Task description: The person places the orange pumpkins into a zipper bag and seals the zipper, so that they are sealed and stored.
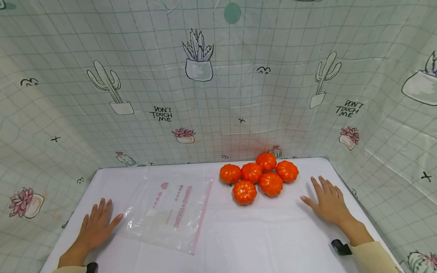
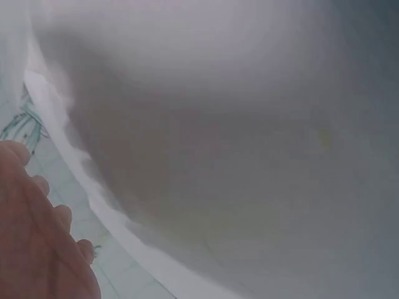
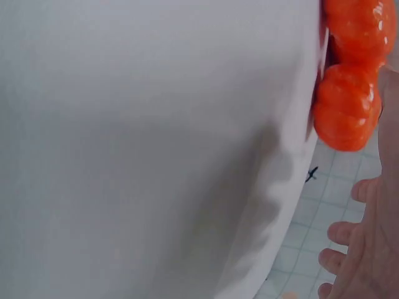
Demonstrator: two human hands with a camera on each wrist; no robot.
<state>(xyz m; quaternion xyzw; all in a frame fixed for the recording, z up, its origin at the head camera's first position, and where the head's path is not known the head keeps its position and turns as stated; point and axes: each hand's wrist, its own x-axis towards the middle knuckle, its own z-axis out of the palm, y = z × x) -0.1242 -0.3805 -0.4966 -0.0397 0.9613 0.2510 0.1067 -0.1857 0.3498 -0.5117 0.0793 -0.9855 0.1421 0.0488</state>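
My left hand (image 1: 95, 227) is at the left side of the white table, fingers straight and spread, thumb tip right at the edge of a clear zip bag (image 1: 160, 227). The bag lies flat, with pink print and a pink strip along its right edge. At the right side, my right hand (image 1: 329, 203) has its fingers extended and holds nothing. Nearest to it is a group of several shiny orange pumpkins (image 1: 271, 184), clustered at the back. Two orange pumpkins (image 3: 347, 109) show beside the hand in the right wrist view. In the left wrist view, part of the left hand (image 2: 37, 237) appears.
A white cloth covers the table (image 1: 252, 242). Behind it and on both sides hangs a grid-patterned curtain (image 1: 218, 94) printed with cacti and words, close to the table's back edge. A black wrist device (image 1: 340, 247) sits at the right wrist.
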